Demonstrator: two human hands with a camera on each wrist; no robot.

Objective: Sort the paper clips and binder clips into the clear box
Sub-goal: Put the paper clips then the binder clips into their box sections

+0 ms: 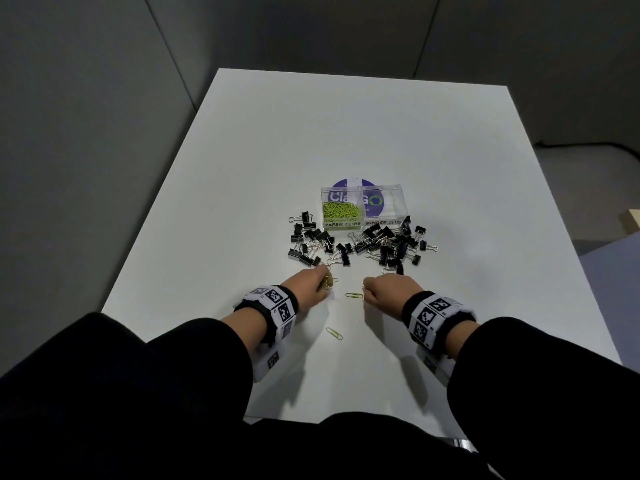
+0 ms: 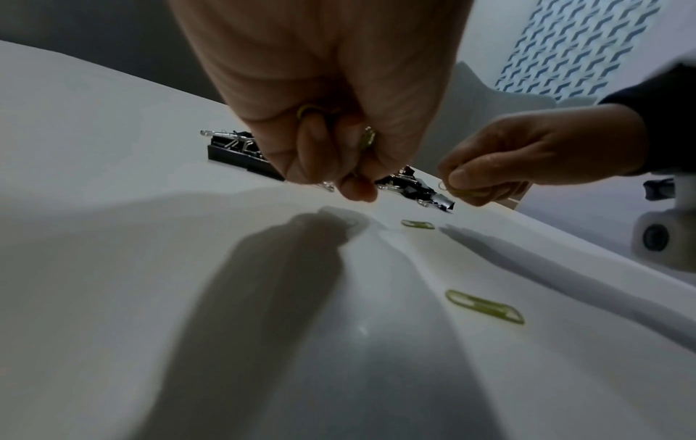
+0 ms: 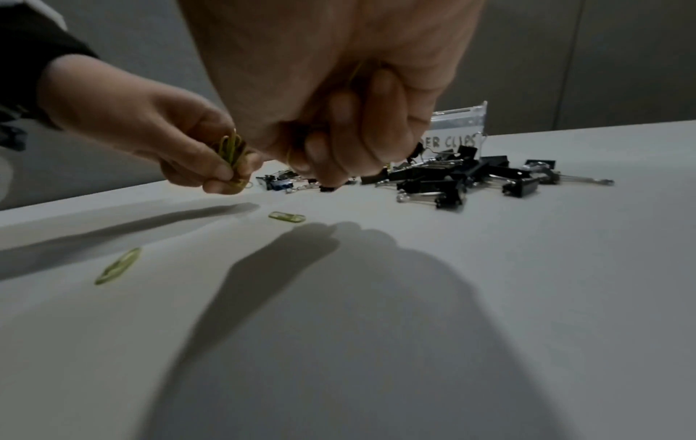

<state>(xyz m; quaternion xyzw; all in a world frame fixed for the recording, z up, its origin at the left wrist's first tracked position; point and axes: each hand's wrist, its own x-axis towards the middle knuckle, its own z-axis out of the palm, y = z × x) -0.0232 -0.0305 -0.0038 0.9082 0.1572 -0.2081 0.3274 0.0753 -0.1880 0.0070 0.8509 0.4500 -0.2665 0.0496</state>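
Note:
A clear two-part box stands mid-table; its left part, labelled PAPER CLIPS, holds a heap of green paper clips, and the BINDER CLIPS part looks bare. Black binder clips lie scattered in front of the box on both sides. My left hand hovers just above the table and grips a bunch of green paper clips. My right hand is curled and pinches green paper clips too. Two loose green paper clips lie on the table: one between my hands, another nearer to me.
The white table stretches far behind the box. A purple round sticker lies under the box. Grey partition walls stand behind and to the left; the table's right edge drops to the floor.

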